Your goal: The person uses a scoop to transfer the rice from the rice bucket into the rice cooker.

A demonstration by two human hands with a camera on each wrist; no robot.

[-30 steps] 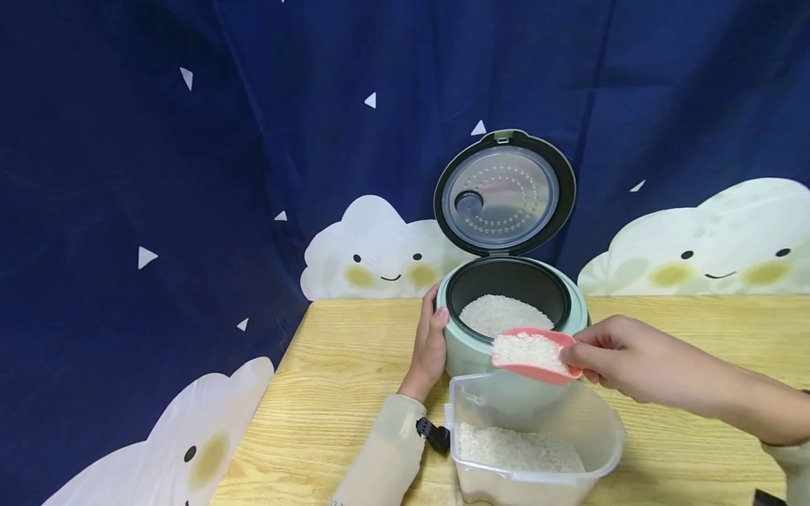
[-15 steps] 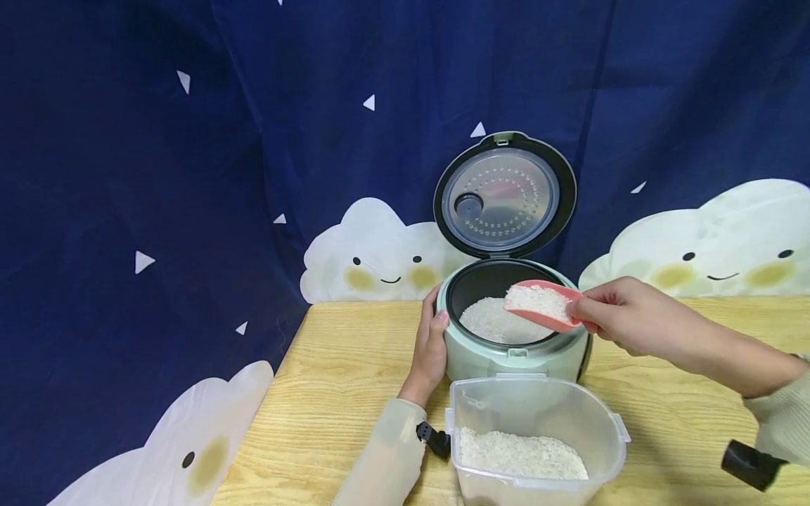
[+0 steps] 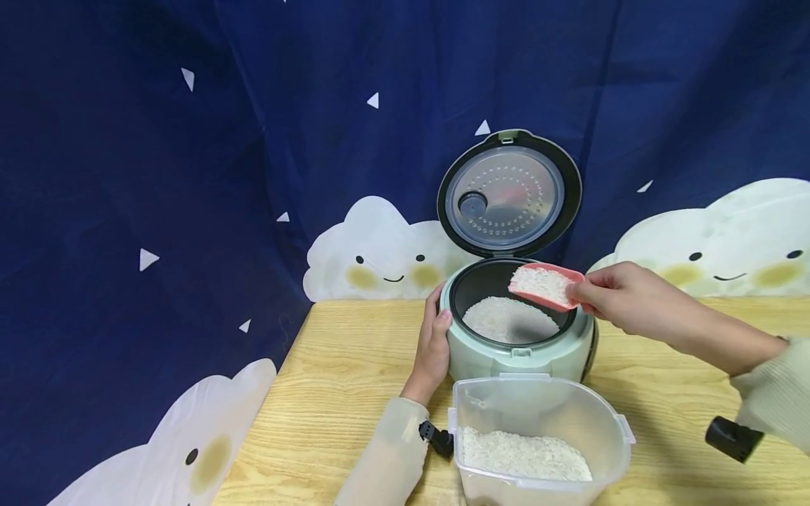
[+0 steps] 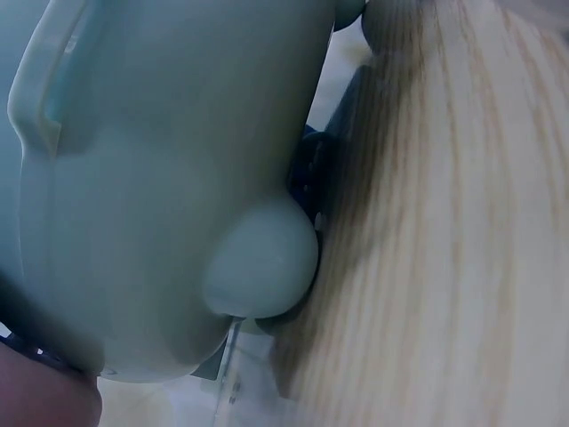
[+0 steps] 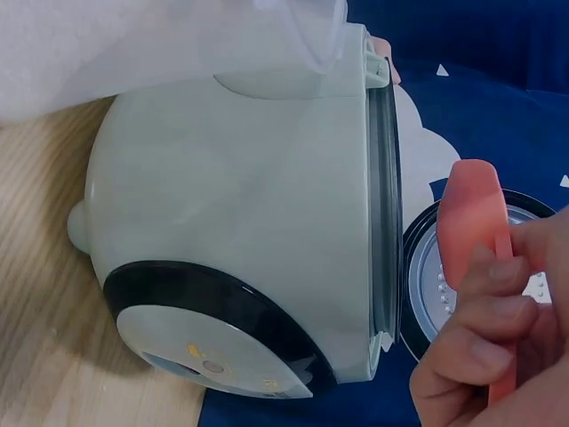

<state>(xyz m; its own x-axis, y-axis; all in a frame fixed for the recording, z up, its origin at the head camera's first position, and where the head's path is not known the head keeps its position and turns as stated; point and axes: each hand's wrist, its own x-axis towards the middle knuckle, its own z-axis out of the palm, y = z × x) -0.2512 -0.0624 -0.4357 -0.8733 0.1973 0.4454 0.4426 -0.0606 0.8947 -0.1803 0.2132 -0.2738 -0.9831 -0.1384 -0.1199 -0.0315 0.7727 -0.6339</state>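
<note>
A pale green rice cooker (image 3: pixel 493 362) stands with its lid (image 3: pixel 506 235) raised and white rice (image 3: pixel 506 320) in its dark pot. My left hand (image 3: pixel 432 355) lies along the cooker's left side, thumb near the rim. Over the right part of the pot, my right hand (image 3: pixel 623 299) pinches the handle of a pink scoop (image 5: pixel 469 218) heaped with rice (image 3: pixel 539 282). The scoop is roughly level. In front of the cooker sits a clear plastic bin (image 3: pixel 538 400) holding more rice (image 3: pixel 525 455).
The cooker and bin stand close together on a wooden table (image 3: pixel 342 365). Behind it hangs a dark blue curtain (image 3: pixel 354 154) with clouds on it. A black wrist camera (image 3: pixel 436 439) on my left sleeve overlaps the bin's left edge in the head view.
My right hand has lifted the rice-filled scoop from above the bin's back edge, up and away from me, to over the pot. My left hand has stayed on the cooker's side.
</note>
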